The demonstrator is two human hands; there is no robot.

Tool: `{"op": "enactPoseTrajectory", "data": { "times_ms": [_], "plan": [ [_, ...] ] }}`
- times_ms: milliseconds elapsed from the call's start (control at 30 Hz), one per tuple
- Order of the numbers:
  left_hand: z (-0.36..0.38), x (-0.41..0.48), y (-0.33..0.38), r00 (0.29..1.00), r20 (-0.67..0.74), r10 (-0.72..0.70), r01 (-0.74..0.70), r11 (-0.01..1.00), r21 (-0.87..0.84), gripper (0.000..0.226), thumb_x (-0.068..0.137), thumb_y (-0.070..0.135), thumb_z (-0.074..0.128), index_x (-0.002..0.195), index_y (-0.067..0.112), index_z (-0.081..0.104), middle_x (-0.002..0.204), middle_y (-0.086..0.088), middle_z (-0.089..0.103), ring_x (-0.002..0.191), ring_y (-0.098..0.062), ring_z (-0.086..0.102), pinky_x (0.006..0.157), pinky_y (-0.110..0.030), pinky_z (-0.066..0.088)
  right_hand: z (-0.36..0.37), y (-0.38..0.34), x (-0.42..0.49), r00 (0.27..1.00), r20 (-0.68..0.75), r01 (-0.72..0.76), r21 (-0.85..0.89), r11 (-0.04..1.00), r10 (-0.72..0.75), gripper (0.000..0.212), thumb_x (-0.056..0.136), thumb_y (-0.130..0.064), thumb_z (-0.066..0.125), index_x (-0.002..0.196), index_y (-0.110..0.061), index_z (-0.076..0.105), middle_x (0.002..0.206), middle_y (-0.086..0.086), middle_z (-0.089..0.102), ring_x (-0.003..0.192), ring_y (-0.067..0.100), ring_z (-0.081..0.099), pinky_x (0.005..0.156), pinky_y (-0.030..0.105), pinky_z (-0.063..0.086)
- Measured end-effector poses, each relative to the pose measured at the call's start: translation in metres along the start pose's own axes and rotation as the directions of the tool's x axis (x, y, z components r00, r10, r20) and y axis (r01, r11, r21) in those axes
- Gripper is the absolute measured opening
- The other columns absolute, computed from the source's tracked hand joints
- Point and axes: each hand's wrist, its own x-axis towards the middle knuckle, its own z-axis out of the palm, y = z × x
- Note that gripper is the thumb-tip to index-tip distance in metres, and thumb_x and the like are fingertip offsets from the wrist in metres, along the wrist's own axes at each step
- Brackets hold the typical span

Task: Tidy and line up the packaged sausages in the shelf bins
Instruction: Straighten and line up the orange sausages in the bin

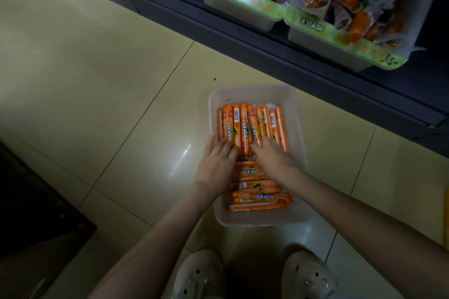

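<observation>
Resting on the tiled floor, a translucent white bin holds the orange-wrapped sausages. In the far half, one row of sausages lies side by side, lengthwise, with barcodes and printed labels facing up. In the near half, a second group of sausages lies crosswise and less evenly, some overlapping.

The left hand and right hand are both flat with straight fingers, pressing on the near ends of the lengthwise row and gripping nothing. The hands and forearms cover part of the crosswise group.

Behind the bin, a dark shelf carries two green-labelled shelf bins containing clear-bagged sausages. Two light shoes appear at the lower edge, and a dark mat lies to the left.
</observation>
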Motion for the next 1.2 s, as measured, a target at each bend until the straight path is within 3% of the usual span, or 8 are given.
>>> {"op": "enactPoseTrajectory", "data": {
  "times_ms": [100, 233, 367, 500, 600, 733, 1000, 1200],
  "plan": [
    [0.003, -0.003, -0.002, 0.994, -0.101, 0.031, -0.031, 1.000, 0.004, 0.052, 0.073, 0.017, 0.069, 0.123, 0.008, 0.060, 0.120, -0.014, 0.062, 0.120, -0.032, 0.054, 0.110, -0.054, 0.012, -0.005, 0.002, -0.004, 0.991, -0.127, -0.027, 0.143, 0.989, 0.046, 0.032, 0.099, -0.019, 0.043, 0.130, -0.011, 0.048, 0.126, 0.016, 0.044, 0.115, 0.031, 0.046, 0.094, 0.038, 0.042],
    [-0.011, -0.005, 0.004, 0.960, -0.279, 0.000, -0.006, 1.000, -0.018, 0.045, 0.079, 0.016, 0.044, 0.119, 0.005, 0.061, 0.120, -0.017, 0.062, 0.115, -0.032, 0.058, 0.105, -0.054, 0.030, -0.036, -0.005, -0.024, 0.895, -0.406, 0.007, 0.425, 0.905, 0.184, 0.023, 0.097, -0.013, 0.048, 0.116, -0.010, 0.059, 0.114, 0.013, 0.055, 0.103, 0.028, 0.054, 0.085, 0.034, 0.042],
    [-0.039, 0.003, 0.016, 0.905, -0.407, -0.125, 0.089, 0.990, -0.105, 0.051, 0.086, 0.027, 0.043, 0.131, 0.004, 0.051, 0.131, -0.017, 0.055, 0.118, -0.029, 0.055, 0.103, -0.042, 0.040, -0.086, -0.014, -0.055, 0.787, -0.601, 0.215, 0.477, 0.853, 0.138, 0.011, 0.088, -0.007, 0.058, 0.096, -0.012, 0.063, 0.094, 0.002, 0.061, 0.071, 0.001, 0.054, 0.068, 0.006, 0.037],
    [-0.076, 0.004, 0.030, 0.829, -0.518, -0.211, 0.054, 0.952, -0.302, 0.045, 0.087, 0.034, 0.041, 0.112, 0.004, 0.065, 0.094, -0.011, 0.071, 0.074, -0.027, 0.068, 0.054, -0.028, 0.052, -0.123, -0.025, -0.088, 0.646, -0.763, 0.448, 0.411, 0.794, 0.031, 0.014, 0.090, -0.020, 0.055, 0.097, -0.012, 0.065, 0.088, -0.010, 0.058, 0.069, -0.001, 0.053, 0.069, 0.008, 0.039],
    [-0.094, -0.006, 0.037, 0.796, -0.570, -0.206, -0.025, 0.928, -0.371, 0.038, 0.089, 0.034, 0.042, 0.107, 0.008, 0.063, 0.086, -0.008, 0.069, 0.069, -0.026, 0.066, 0.048, -0.028, 0.046, -0.130, -0.027, -0.101, 0.521, -0.853, 0.520, 0.286, 0.804, -0.033, 0.018, 0.093, -0.014, 0.055, 0.108, -0.009, 0.063, 0.096, -0.013, 0.053, 0.086, -0.003, 0.052, 0.083, 0.010, 0.039],
    [-0.103, -0.018, 0.040, 0.793, -0.578, -0.192, -0.150, 0.858, -0.491, 0.030, 0.093, 0.032, 0.044, 0.116, 0.015, 0.050, 0.092, -0.007, 0.067, 0.075, -0.022, 0.063, 0.057, -0.025, 0.042, -0.124, -0.027, -0.105, 0.424, -0.872, 0.572, 0.050, 0.819, -0.244, 0.039, 0.094, -0.004, 0.048, 0.132, -0.014, 0.046, 0.115, 0.006, 0.052, 0.102, 0.021, 0.053, 0.096, 0.022, 0.039],
    [-0.114, -0.031, 0.041, 0.663, -0.729, -0.168, -0.271, 0.855, -0.443, 0.030, 0.088, 0.014, 0.047, 0.115, 0.002, 0.054, 0.095, -0.018, 0.068, 0.089, -0.022, 0.050, 0.072, -0.028, 0.040, -0.121, -0.032, -0.108, 0.362, -0.810, 0.533, -0.227, 0.815, -0.462, 0.045, 0.088, -0.002, 0.046, 0.129, -0.019, 0.046, 0.126, 0.009, 0.040, 0.115, 0.025, 0.046, 0.099, 0.032, 0.037],
    [-0.117, -0.032, 0.042, 0.667, -0.736, -0.120, -0.300, 0.860, -0.412, 0.027, 0.089, 0.013, 0.047, 0.112, 0.003, 0.057, 0.091, -0.015, 0.068, 0.085, -0.021, 0.052, 0.068, -0.025, 0.040, -0.120, -0.026, -0.108, 0.434, -0.773, 0.514, -0.210, 0.832, -0.463, 0.050, 0.085, -0.001, 0.048, 0.131, -0.020, 0.044, 0.128, 0.010, 0.040, 0.116, 0.027, 0.046, 0.096, 0.036, 0.041]
  ]
}}
